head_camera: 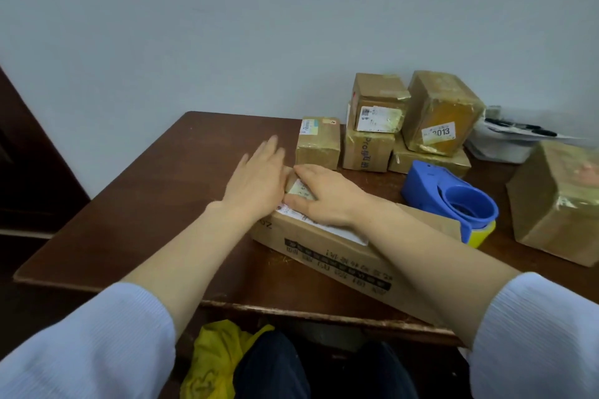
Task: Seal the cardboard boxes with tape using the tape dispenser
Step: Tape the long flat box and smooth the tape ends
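Note:
A long flat cardboard box [327,256] with black print on its side lies on the brown table [155,204] in front of me. My left hand [256,181] lies flat with straight fingers against the box's far left end. My right hand [324,196] presses palm down on the box's top near that end, over a white label. The blue tape dispenser [450,201], with a yellow roll in it, stands on the table just right of the box, with neither hand on it.
Several taped cardboard boxes [405,126] are stacked at the back of the table. A small one [317,144] stands just beyond my hands. A bigger box [557,204] sits at the right edge. White items [505,139] lie at the back right. A yellow cloth [214,359] lies below the table's front edge.

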A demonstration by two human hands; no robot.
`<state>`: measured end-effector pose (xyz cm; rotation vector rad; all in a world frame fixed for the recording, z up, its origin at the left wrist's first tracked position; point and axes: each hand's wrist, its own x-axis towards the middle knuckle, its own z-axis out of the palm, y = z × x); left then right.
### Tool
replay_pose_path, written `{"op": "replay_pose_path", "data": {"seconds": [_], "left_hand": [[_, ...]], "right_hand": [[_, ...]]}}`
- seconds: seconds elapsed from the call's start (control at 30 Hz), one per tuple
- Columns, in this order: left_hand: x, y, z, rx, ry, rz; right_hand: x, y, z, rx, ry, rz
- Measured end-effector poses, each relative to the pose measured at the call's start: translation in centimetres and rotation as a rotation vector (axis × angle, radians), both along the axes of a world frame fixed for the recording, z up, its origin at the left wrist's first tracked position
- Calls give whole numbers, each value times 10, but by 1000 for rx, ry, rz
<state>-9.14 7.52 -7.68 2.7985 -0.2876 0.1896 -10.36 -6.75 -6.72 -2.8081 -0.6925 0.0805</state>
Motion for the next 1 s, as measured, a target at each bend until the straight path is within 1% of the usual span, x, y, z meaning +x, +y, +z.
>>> {"op": "replay_pose_path", "data": {"seconds": [0.03,0.07,0.1,0.13,0.2,0.37,0.5,0.53,0.63,0.67,0.73,0.8,0.83,0.9,0.97,1.0], "left_hand": [[2,1,0,-37,23,-104],[2,1,0,-88,103,-168],[2,2,-1,-129,177,-187],[3,3,-2,-121,209,-194],[2,2,-3,-66,209,-192],[1,0,0,18,211,-178],[-2,0,3,24,196,-177],[-3,-1,5,58,166,-165],[-10,-14,9,279,-30,-129],[-12,-21,11,323,-24,-122],[-17,-34,11,337,119,-56],[-17,-35,13,257,258,75],[-15,-31,15,205,284,136],[-14,-22,19,129,256,204],[-10,-11,17,11,188,203],[-8,-6,17,-80,185,194]], "right_hand": [[-2,1,-1,-52,-19,22],[-3,1,-1,-106,-18,31],[-6,0,-1,-154,11,25],[-8,-5,-1,-191,52,9],[-16,-23,0,-234,124,-29],[-50,-82,1,-278,195,-166],[-69,-112,5,-250,169,-267],[-71,-115,5,-237,166,-306],[-68,-108,4,-227,165,-461],[-66,-98,4,-216,172,-513],[-62,-81,5,-191,179,-553],[-62,-80,7,-142,184,-501],[-63,-88,9,-86,179,-462],[-70,-107,10,77,162,-455],[-84,-118,6,270,119,-590],[-89,-119,3,371,100,-661]]}}
